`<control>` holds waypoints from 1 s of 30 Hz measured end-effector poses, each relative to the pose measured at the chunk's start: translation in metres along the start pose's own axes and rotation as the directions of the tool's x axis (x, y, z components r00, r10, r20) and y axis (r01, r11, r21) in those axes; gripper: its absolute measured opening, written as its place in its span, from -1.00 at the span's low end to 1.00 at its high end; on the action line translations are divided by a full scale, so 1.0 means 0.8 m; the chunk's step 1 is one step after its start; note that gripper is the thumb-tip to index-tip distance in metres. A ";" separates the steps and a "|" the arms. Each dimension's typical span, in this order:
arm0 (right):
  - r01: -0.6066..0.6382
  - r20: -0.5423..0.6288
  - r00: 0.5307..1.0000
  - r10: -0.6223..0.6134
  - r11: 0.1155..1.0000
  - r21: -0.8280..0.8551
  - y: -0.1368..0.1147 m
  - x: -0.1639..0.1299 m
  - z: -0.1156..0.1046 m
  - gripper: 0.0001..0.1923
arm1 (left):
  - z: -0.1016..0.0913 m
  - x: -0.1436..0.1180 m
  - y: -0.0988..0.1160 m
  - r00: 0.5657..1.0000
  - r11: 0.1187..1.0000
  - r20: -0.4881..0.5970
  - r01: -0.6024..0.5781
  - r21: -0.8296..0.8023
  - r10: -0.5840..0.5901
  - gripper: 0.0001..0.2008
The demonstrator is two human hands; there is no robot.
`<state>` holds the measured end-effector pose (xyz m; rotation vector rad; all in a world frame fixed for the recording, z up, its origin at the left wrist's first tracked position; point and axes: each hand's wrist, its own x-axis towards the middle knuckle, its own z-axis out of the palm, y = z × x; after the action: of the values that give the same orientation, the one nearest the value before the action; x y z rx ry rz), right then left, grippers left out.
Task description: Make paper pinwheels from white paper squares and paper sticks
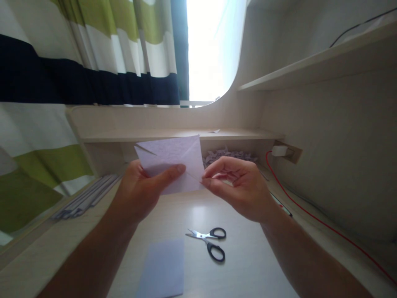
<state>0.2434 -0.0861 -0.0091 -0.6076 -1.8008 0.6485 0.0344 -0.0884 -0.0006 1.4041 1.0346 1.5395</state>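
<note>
Both hands hold a pale lilac folded paper [173, 159] up above the desk [248, 265]. My left hand [141, 190] grips its lower left part, thumb pressed across the front. My right hand [240, 184] pinches the paper's lower right corner between thumb and forefinger. The paper shows diagonal creases and a flap folded over. Below the hands, black-handled scissors [211, 242] lie on the desk, slightly open. A flat lilac sheet [163, 269] lies near the desk's front edge.
A heap of small folded paper pieces [229, 156] sits under the low shelf [173, 134]. Rolled paper strips [85, 198] lie at the left. A red cable [313, 215] runs from a white charger [279, 150] along the right wall. A striped curtain [93, 54] hangs behind.
</note>
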 end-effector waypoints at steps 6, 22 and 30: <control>-0.012 -0.012 1.000 0.012 1.000 0.000 0.002 0.000 0.001 -0.96 | 0.001 -0.001 0.001 1.000 1.000 0.008 -0.001 -0.003 0.001 -0.77; -0.035 -0.013 0.999 0.036 0.998 0.052 0.002 0.001 0.002 -0.94 | 0.005 -0.007 0.003 0.998 0.998 0.003 -0.057 0.017 0.057 -0.84; -0.017 0.008 1.000 0.017 0.998 0.064 0.003 0.000 0.001 -0.94 | 0.004 -0.006 0.002 0.998 0.998 0.011 -0.064 0.010 0.064 -0.84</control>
<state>0.2431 -0.0845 -0.0107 -0.5785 -1.7764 0.7184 0.0380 -0.0932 -0.0003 1.4634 1.0008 1.5727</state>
